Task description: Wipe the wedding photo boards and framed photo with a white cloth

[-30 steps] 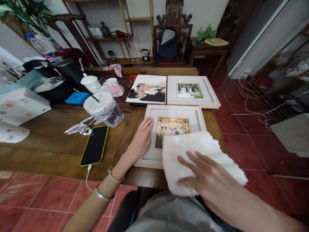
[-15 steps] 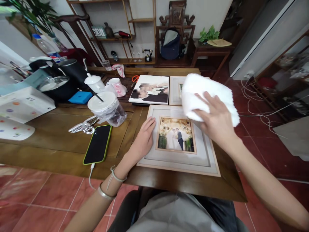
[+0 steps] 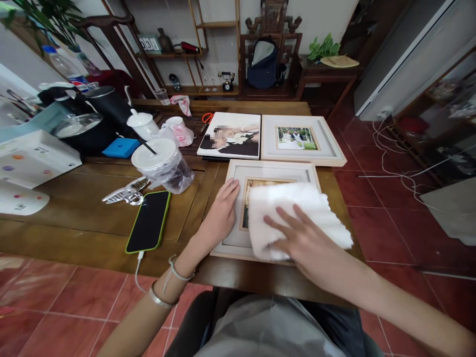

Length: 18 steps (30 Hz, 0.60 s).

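Observation:
A white picture frame [image 3: 238,244] with a wedding photo lies flat at the table's near edge. My left hand [image 3: 219,210] rests along its left rim, fingers stretched out and touching it, thumb hidden. Over the frame's lower right part is a white towel [image 3: 297,198], which covers most of the photo. My right hand [image 3: 301,238] presses on the towel from above with fingers spread, a little blurred. Behind, a second white picture frame [image 3: 267,148] and a panel with a couple's photo [image 3: 230,144] lie side by side.
Left of the frame are a phone [image 3: 148,223] on a white cable, a silver clip-like thing [image 3: 128,192] and a lidded cup [image 3: 159,158] in a plastic bag. Orange-handled scissors [image 3: 207,118], a blue box [image 3: 121,147] and a white carton [image 3: 37,156] stand farther off.
My right hand has moved the towel down and left, from the frame's upper right corner onto its lower right part. The rear frame now shows fully. My left hand stayed put.

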{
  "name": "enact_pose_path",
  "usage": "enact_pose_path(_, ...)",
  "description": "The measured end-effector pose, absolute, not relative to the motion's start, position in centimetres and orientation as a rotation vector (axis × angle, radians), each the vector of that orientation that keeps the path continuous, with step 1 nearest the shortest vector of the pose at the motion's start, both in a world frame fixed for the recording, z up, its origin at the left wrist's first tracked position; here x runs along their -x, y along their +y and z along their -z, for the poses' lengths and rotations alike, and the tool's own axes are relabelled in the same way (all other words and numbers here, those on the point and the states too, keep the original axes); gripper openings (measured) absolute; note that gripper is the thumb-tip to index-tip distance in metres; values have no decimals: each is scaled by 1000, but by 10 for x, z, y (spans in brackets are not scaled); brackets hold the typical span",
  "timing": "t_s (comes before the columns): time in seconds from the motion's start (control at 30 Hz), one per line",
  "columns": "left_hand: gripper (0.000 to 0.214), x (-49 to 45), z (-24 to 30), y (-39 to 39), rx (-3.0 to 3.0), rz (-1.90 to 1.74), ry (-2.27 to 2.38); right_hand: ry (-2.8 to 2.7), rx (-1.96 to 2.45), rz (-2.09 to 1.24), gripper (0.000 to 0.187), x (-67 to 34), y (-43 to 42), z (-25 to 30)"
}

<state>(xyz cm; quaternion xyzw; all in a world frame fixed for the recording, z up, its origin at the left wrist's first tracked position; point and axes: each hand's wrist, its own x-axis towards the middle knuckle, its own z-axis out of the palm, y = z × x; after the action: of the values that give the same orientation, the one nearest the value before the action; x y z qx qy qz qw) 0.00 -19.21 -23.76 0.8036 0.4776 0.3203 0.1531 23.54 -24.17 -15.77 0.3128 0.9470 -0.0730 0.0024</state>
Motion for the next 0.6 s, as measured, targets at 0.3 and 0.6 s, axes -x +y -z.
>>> enact_pose_path(0.3,53,0,237,-194,-2230,-961,1366,3231,-1072,344,59,-273,-269,118)
enact_pose_path(0.6,45,-1,236,-194,-2231,-950,1388,3144,-1401,-614,48,-254,-160,137)
